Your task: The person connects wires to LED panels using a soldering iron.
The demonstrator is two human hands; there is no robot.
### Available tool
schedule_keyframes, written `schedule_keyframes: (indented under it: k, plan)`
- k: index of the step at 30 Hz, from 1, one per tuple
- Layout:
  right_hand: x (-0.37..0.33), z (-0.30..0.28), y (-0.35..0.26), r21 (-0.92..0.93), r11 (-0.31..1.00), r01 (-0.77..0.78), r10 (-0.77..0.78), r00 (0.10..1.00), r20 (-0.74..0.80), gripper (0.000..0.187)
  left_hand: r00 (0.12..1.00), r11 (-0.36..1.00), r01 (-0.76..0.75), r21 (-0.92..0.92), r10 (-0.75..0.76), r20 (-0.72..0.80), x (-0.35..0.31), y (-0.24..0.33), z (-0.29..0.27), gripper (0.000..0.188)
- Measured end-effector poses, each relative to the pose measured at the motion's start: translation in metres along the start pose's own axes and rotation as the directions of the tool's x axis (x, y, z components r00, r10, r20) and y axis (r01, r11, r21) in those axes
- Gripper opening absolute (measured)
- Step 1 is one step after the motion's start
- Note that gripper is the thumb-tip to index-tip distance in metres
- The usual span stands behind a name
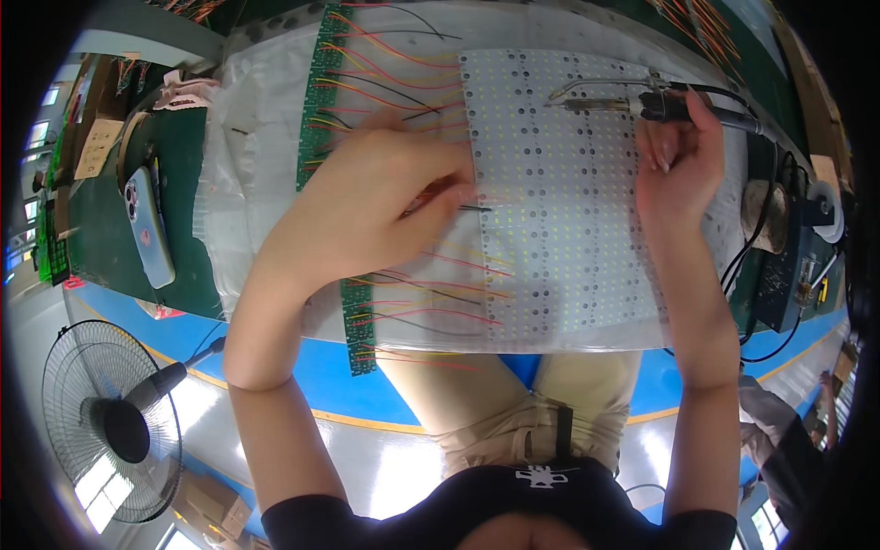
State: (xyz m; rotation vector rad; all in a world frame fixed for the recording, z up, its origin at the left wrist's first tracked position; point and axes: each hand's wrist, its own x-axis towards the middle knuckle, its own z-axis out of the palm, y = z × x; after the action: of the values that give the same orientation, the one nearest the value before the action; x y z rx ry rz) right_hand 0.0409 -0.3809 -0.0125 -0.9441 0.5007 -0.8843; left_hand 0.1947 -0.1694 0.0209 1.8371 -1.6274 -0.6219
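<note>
My left hand (376, 197) reaches over the left edge of a white LED panel (568, 229) dotted with small yellowish parts and dark round spots. Its fingers are pinched together on thin wires; a short black wire end (476, 208) pokes out past the fingertips, which are slightly blurred. My right hand (683, 156) grips a soldering iron (665, 106) with a black handle and a curved metal feed tube, its tip pointing left above the panel's upper part. Partly under my left forearm lies a long green circuit-board strip (321, 82) with red, yellow and black wires running right toward the panel.
Translucent sheeting (243, 174) covers the table beneath the work. A phone (149, 225) lies at the left. Right of the panel stand a dark soldering station (786, 280), a solder spool (828, 211) and black cables. A fan (115, 426) stands on the floor at lower left.
</note>
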Motion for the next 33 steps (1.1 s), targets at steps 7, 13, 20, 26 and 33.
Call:
schedule_keyframes:
  k: [7, 13, 20, 26, 33]
  plan:
    - [-0.007, 0.008, -0.001, -0.102, 0.994, 0.027, -0.029, 0.999, -0.022, 0.016, 0.983, 0.971, 0.072, 0.227, -0.030, -0.183, -0.007, -0.005, -0.005, 0.010]
    - [-0.024, 0.018, -0.004, -0.210, 0.978, 0.001, 0.028, 0.990, 0.138, 0.016, 0.982, 0.977, 0.165, 0.134, -0.151, -0.110, -0.005, -0.001, -0.004, 0.012]
    - [-0.023, 0.015, 0.001, -0.224, 0.970, -0.094, 0.136, 0.974, 0.181, 0.017, 0.991, 0.965, 0.128, 0.229, -0.113, -0.074, -0.009, -0.003, -0.006, 0.012]
    - [-0.026, 0.018, 0.000, -0.269, 0.958, -0.097, 0.145, 0.976, 0.162, 0.018, 0.990, 0.953, 0.143, 0.267, -0.135, -0.046, -0.009, -0.003, -0.005, 0.013]
    - [-0.026, 0.017, 0.001, -0.261, 0.962, -0.079, 0.135, 0.969, 0.205, 0.018, 0.989, 0.944, 0.144, 0.296, -0.144, -0.023, -0.010, -0.003, -0.006, 0.011]
